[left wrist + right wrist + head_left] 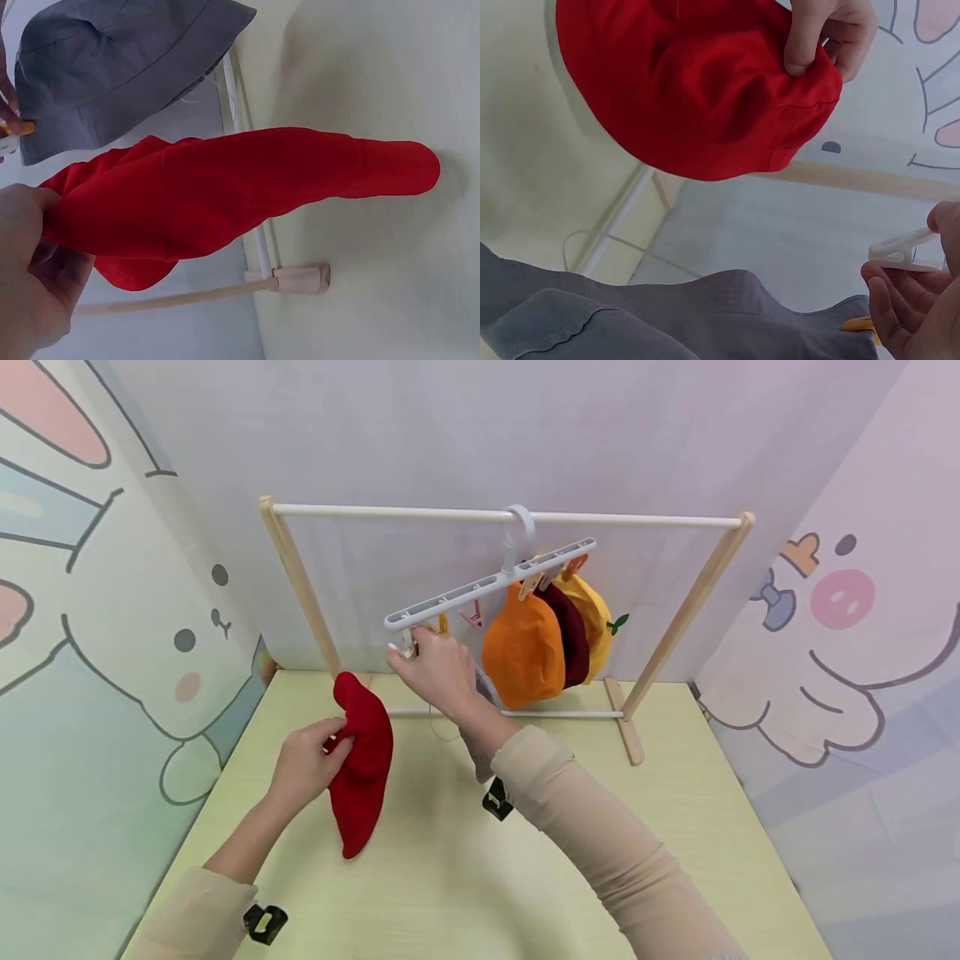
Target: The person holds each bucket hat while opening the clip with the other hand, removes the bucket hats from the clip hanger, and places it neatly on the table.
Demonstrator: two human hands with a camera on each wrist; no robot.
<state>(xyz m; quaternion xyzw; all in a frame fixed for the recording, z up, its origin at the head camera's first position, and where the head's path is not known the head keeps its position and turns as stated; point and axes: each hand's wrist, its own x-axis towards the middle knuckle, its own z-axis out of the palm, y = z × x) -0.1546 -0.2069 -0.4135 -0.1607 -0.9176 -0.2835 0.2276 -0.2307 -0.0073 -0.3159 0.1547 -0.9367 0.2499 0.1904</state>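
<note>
My left hand [307, 762] pinches the edge of a red bucket hat [366, 760], which dangles over the table's left side. In the left wrist view the red hat [225, 191] hangs folded from the thumb and fingers. At the left end of the white clip hanger [480, 587], my right hand [442, 670] pinches a white clip [904, 251]. Nothing shows in that clip's jaws. Beside it a grey bucket hat [120, 71] hangs from a yellow clip [861, 324]; in the head view the right arm mostly covers it.
Orange [525, 647], dark red [567, 627] and yellow [592, 618] hats hang on the hanger's right half. A pink clip [472, 614] hangs near its middle. The hanger hooks over the white rail [390, 512] of a wooden-legged rack [690, 610] on a pale table [600, 860].
</note>
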